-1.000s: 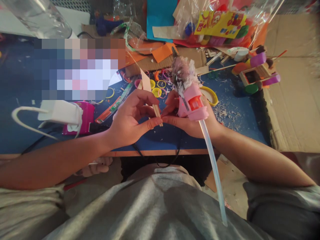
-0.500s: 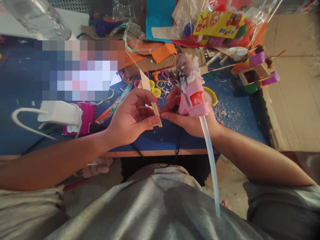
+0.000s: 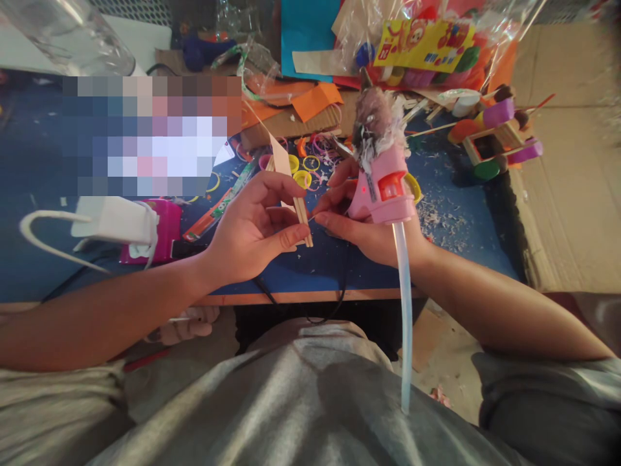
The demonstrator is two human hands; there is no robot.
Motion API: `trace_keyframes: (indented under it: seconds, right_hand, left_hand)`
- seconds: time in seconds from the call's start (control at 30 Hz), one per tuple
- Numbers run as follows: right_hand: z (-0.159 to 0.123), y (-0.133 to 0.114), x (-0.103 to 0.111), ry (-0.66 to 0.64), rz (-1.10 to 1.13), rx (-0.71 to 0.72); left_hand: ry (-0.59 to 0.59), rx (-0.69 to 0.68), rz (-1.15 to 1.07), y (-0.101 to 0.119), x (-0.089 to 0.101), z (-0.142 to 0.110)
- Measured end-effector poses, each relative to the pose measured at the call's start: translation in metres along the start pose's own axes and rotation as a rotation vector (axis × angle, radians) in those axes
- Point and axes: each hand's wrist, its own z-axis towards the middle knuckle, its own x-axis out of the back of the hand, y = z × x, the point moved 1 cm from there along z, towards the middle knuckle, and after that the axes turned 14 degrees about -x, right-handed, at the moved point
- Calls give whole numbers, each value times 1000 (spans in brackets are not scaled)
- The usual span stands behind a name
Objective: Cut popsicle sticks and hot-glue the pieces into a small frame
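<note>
Between the thumb and fingers of my left hand (image 3: 247, 226) is a small bundle of wooden craft sticks (image 3: 301, 220). A pale, card-like piece (image 3: 281, 158) rises behind those fingers; whether it is joined to the sticks I cannot tell. My right hand (image 3: 369, 239) grips a pink hot glue gun (image 3: 388, 188) by its handle, partly hidden behind the gun. A long translucent glue stick (image 3: 405, 310) hangs out of its rear end toward my shirt. Grey fluff clings round the gun's front. My two hands nearly meet, the right fingertips close beside the sticks.
Yellow rings (image 3: 303, 179) and shreds lie behind my hands. At left stand a magenta power block (image 3: 160, 239) and a white charger (image 3: 111, 220). A small wheeled wooden model (image 3: 495, 142) sits at right, near cardboard (image 3: 563, 194). A black cord (image 3: 339, 298) crosses the table edge.
The glue gun has shifted slightly to the right and tilted, its glue stick's tail swinging left. My right fingertips moved a little away from the sticks. My left hand stays nearly still.
</note>
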Motion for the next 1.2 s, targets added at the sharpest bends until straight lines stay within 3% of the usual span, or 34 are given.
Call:
trace_keyframes:
  seconds: [1.2]
  right_hand:
    - [3,-9,5,107,-51,-52]
  left_hand:
    - [-16,9,12,-3,1,-2]
